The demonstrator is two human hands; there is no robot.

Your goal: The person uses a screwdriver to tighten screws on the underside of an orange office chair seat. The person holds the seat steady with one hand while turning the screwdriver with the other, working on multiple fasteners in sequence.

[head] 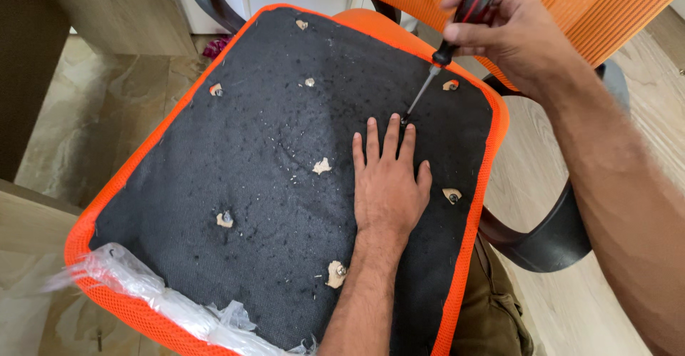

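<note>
On the upturned seat base point(235, 156), the left hand point(389, 185) lies flat, fingers spread, while the right hand point(510, 31), fingers clamped on the screwdriver point(446, 49), should keep it square in the screw.

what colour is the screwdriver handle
Black and red, seen best in the head view, where the right hand grips the screwdriver.

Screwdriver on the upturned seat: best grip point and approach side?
Grip the red-and-black handle, probably from above and the far right, as the right hand does. The screwdriver tilts, its thin shaft running down-left to a tip on the black seat underside by the left hand fingertips; the shaft looks too thin to grip.
</note>
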